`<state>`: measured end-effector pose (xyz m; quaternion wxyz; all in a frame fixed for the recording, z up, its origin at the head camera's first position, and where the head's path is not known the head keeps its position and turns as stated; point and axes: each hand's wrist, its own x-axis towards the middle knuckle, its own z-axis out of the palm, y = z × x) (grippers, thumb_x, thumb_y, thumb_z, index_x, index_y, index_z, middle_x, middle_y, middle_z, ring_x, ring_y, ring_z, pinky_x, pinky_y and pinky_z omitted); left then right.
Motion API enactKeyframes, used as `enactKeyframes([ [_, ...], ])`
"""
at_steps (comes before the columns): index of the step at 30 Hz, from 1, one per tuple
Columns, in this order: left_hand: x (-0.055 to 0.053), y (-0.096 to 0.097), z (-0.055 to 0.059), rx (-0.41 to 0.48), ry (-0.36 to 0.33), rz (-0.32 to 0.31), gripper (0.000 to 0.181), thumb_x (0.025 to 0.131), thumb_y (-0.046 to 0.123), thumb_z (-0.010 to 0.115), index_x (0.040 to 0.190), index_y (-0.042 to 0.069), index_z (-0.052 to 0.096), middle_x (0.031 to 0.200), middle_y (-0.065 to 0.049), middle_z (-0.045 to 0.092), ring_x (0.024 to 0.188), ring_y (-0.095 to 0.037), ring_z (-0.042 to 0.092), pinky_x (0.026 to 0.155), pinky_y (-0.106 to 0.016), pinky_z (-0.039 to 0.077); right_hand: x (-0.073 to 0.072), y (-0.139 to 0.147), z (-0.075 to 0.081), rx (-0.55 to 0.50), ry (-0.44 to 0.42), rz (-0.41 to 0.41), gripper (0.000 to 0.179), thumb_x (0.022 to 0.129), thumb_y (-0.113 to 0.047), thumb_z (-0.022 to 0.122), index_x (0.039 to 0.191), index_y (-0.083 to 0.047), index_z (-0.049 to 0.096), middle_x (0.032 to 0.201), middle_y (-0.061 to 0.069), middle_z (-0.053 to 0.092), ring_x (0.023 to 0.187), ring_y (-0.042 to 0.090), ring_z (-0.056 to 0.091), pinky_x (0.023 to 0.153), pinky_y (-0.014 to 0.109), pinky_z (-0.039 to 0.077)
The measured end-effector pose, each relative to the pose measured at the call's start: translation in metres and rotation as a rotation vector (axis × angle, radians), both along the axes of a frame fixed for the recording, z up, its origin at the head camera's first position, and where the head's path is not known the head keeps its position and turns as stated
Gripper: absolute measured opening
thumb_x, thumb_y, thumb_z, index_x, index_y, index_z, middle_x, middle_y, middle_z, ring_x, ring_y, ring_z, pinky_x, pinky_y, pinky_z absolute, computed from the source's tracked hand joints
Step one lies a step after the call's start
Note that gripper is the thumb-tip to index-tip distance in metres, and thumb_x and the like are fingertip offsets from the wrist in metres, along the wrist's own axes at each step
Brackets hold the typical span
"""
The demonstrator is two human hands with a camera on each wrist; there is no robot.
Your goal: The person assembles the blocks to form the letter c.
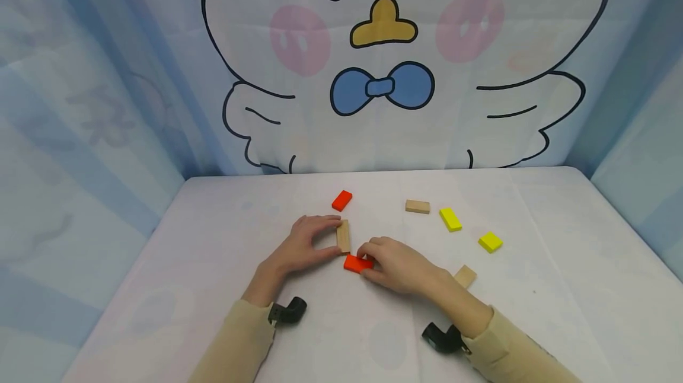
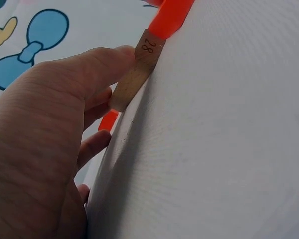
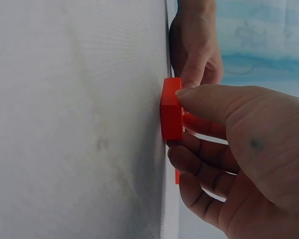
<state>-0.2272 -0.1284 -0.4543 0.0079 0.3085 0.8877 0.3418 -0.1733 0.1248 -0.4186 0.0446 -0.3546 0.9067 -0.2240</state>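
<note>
My left hand (image 1: 305, 245) grips a plain wooden block (image 1: 344, 238) by its two ends, thumb at the near end and fingertips at the far one. In the left wrist view, this wooden block (image 2: 138, 72) lies along the tabletop with "28" written on it. My right hand (image 1: 401, 265) pinches a red block (image 1: 355, 264) lying crosswise at the wooden block's near end. Seen from the right wrist, the thumb presses one face of the red block (image 3: 171, 114), with fingers curled behind it. Red and wooden blocks meet end to side, forming a corner.
Beyond my left hand lies another red block (image 1: 342, 200). To the right are a wooden block (image 1: 418, 207), a yellow block (image 1: 450, 220) and a second yellow block (image 1: 490, 242). A further wooden block (image 1: 466, 275) is partly covered by my right forearm. A printed curtain stands behind the white table (image 1: 224, 211).
</note>
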Motion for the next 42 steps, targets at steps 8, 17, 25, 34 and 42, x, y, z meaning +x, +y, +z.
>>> enactKeyframes([
  [8,0.000,0.001,0.000,-0.015,-0.007,0.002,0.057,0.089,0.029,0.077,0.141,0.013,0.060,0.146,-0.004,0.056,0.136,-0.026,0.045,0.116,-0.062,0.014,0.000,0.001,0.000,-0.003,-0.003,-0.002,0.022,0.091,-0.016,0.075,0.112,-0.009,0.070,0.094,-0.006,0.060,0.084,0.011,0.054,0.079,0.029,0.052],
  [17,0.000,0.001,0.000,-0.021,-0.001,0.007,0.057,0.089,0.028,0.077,0.142,0.012,0.060,0.146,-0.004,0.055,0.136,-0.026,0.045,0.117,-0.061,0.015,0.001,-0.001,0.001,-0.005,-0.006,-0.003,0.022,0.091,-0.016,0.075,0.111,-0.009,0.069,0.095,-0.005,0.061,0.084,0.011,0.054,0.079,0.029,0.053],
  [25,0.000,0.001,-0.001,-0.027,0.003,0.010,0.057,0.090,0.029,0.076,0.142,0.013,0.059,0.146,-0.003,0.055,0.136,-0.027,0.045,0.117,-0.060,0.015,0.003,-0.003,0.000,-0.015,-0.045,-0.006,0.020,0.091,-0.017,0.075,0.109,-0.010,0.068,0.093,-0.005,0.061,0.080,0.011,0.053,0.074,0.027,0.052],
  [34,0.000,0.001,-0.001,-0.033,0.005,0.012,0.058,0.089,0.029,0.076,0.142,0.014,0.059,0.147,-0.003,0.055,0.136,-0.027,0.045,0.117,-0.060,0.015,0.007,-0.009,0.000,-0.041,-0.079,-0.020,0.025,0.090,-0.022,0.077,0.106,-0.008,0.063,0.075,-0.008,0.054,0.067,0.008,0.050,0.063,0.025,0.047],
  [42,-0.001,0.002,0.000,-0.033,0.003,0.009,0.058,0.089,0.028,0.076,0.143,0.013,0.059,0.146,-0.004,0.055,0.136,-0.027,0.045,0.117,-0.061,0.015,0.009,-0.015,-0.002,-0.038,-0.116,-0.052,0.031,0.090,-0.024,0.077,0.111,-0.007,0.061,0.071,-0.008,0.052,0.062,0.008,0.049,0.058,0.025,0.045],
])
